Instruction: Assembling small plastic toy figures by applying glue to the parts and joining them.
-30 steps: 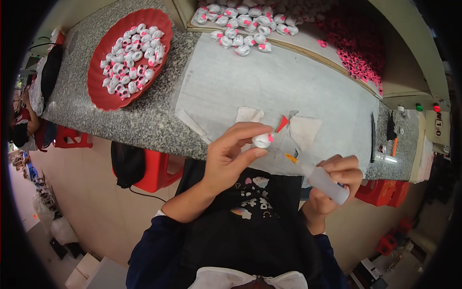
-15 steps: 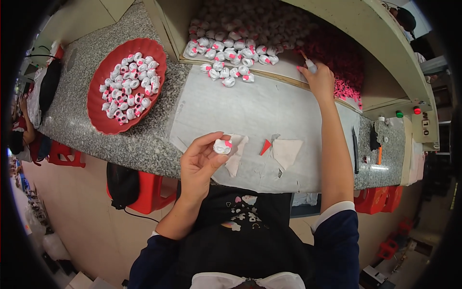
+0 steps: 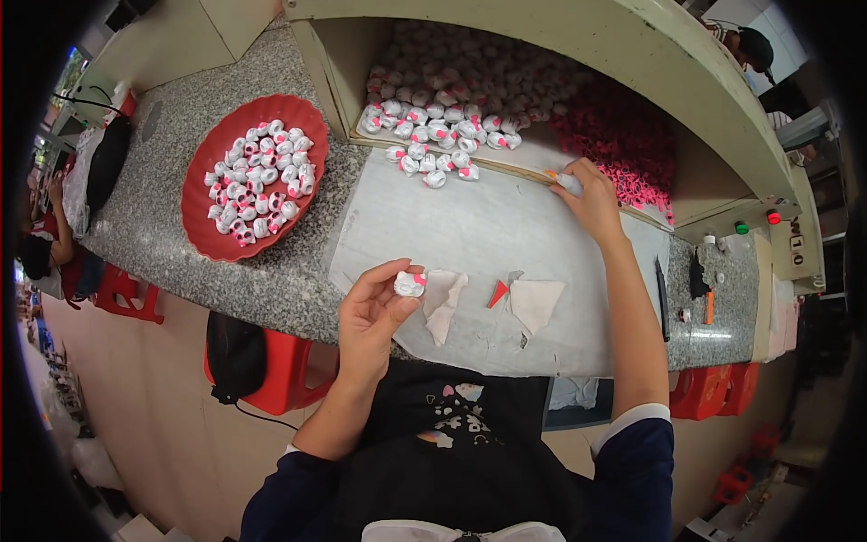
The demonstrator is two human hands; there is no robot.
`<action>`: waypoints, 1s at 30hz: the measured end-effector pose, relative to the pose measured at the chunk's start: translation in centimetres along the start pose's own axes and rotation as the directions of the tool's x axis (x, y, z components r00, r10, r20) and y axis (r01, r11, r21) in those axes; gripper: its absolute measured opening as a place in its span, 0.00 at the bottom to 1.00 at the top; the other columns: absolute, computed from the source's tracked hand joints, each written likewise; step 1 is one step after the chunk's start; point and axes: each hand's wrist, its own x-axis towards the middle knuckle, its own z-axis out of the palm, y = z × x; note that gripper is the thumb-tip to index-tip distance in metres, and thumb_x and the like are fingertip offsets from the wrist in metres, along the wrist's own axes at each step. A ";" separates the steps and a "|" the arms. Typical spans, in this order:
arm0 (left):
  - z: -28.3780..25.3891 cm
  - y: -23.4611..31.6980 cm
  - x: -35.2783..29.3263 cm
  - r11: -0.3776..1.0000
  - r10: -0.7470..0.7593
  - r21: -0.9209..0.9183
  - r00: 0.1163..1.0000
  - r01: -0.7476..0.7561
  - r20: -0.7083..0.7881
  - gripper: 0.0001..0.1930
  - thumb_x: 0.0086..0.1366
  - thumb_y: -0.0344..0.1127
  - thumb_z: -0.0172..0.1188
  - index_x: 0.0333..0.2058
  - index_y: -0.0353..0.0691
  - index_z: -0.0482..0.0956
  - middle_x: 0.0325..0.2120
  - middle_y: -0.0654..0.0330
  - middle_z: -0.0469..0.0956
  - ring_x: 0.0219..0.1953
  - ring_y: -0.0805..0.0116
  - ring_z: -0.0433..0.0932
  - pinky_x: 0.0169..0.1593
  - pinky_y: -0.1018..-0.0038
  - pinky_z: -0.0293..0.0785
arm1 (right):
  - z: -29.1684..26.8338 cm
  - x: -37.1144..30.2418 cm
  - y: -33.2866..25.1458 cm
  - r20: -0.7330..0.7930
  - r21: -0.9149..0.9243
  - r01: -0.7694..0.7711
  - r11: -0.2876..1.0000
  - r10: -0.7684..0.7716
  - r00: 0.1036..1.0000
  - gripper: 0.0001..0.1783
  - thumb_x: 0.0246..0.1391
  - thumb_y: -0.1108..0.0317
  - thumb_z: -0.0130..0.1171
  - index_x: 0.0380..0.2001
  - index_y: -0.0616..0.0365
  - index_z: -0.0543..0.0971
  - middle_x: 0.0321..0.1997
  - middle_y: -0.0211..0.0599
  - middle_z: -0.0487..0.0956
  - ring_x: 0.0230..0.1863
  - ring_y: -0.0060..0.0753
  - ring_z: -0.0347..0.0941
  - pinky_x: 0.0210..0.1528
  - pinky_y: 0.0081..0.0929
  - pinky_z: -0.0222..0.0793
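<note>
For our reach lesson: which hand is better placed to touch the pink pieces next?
Probably the right hand: it is at the shelf's front edge, beside the pink pieces, though holding a white bottle. The left hand is farther off, holding a white-and-pink piece.

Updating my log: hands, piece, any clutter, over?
Left fingers holding white-and-pink piece. Right fingers holding small bottle near pink parts. Two pale scraps on sheet.

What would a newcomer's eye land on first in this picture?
Probably the red scalloped bowl at the left, filled with small white-and-pink pieces. Then likely the vivid heap of pink parts at the right inside the shelf. Nearer, the left hand holds up one white piece with a pink mark, while the right hand, by the shelf's front edge, grips a pale bottle.
</note>
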 end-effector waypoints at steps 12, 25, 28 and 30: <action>3.0 -1.7 0.0 0.967 -0.162 -0.165 0.969 0.194 0.189 0.18 0.48 0.20 0.53 0.40 0.32 0.64 0.38 0.52 0.68 0.42 0.67 0.68 0.44 0.71 0.67 | -1.4 -9.9 -11.6 0.424 0.862 -0.492 0.126 0.352 0.834 0.13 0.38 0.78 0.53 0.31 0.67 0.67 0.23 0.36 0.72 0.23 0.23 0.67 0.27 0.18 0.63; 3.1 -2.4 -0.7 0.997 -0.040 0.067 0.974 0.026 0.222 0.17 0.48 0.17 0.52 0.39 0.30 0.65 0.39 0.50 0.68 0.43 0.66 0.67 0.45 0.74 0.64 | -1.3 -12.2 -14.0 0.334 0.940 -0.277 -0.199 0.374 0.865 0.06 0.36 0.81 0.55 0.21 0.66 0.69 0.25 0.44 0.71 0.24 0.29 0.69 0.28 0.23 0.66; 3.1 -2.4 -0.8 0.987 0.024 0.151 0.968 -0.063 0.249 0.16 0.48 0.18 0.52 0.39 0.31 0.66 0.38 0.51 0.68 0.42 0.66 0.68 0.45 0.75 0.64 | -1.4 -12.1 -14.8 0.369 0.929 -0.343 -0.137 0.399 0.840 0.07 0.35 0.82 0.55 0.22 0.66 0.69 0.24 0.43 0.72 0.24 0.27 0.69 0.28 0.22 0.66; 3.1 -2.2 -0.7 0.981 0.033 0.178 0.966 -0.080 0.257 0.16 0.48 0.18 0.52 0.38 0.31 0.67 0.38 0.52 0.68 0.42 0.66 0.68 0.45 0.75 0.64 | -1.2 -11.9 -14.9 0.380 0.924 -0.363 -0.122 0.408 0.830 0.07 0.35 0.82 0.56 0.21 0.65 0.69 0.24 0.41 0.72 0.24 0.26 0.68 0.27 0.19 0.65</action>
